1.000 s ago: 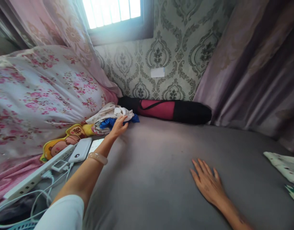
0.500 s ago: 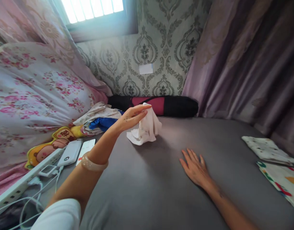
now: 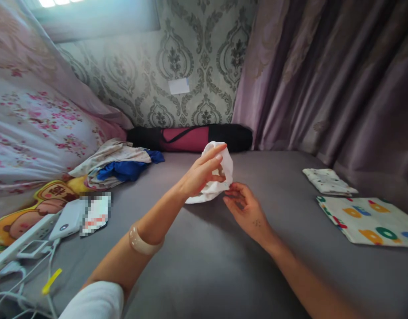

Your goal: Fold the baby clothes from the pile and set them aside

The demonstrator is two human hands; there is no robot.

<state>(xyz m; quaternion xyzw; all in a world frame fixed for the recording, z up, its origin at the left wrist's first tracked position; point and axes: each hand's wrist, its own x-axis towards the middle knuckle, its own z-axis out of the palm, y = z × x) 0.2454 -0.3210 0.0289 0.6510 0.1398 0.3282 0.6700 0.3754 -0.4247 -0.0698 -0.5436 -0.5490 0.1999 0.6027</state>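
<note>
A crumpled white cloth [image 3: 227,164] is raised off the grey bed sheet [image 3: 204,266], its lower part still spread near the sheet. My left hand [image 3: 207,170] holds its upper part, with the index finger stretched along the top and the other fingers curled at the near side. At the cloth's lower right edge, my right hand [image 3: 245,206] pinches the fabric between thumb and fingertips. Parts of the cloth behind my left fingers are hidden. A pale bangle [image 3: 144,243] circles my left forearm.
On the right lie a folded spotted cloth [image 3: 330,180] and a colourful patterned cloth [image 3: 373,221]. A black and red rolled bag [image 3: 187,138] rests against the wall. At left are a power strip [image 3: 27,241], a power bank [image 3: 69,217], cables and bunched clothes [image 3: 120,166].
My right hand has moved from lying flat on the sheet up to the cloth and grips its edge. The view has turned right, and the cloth has opened out beside my left fingers.
</note>
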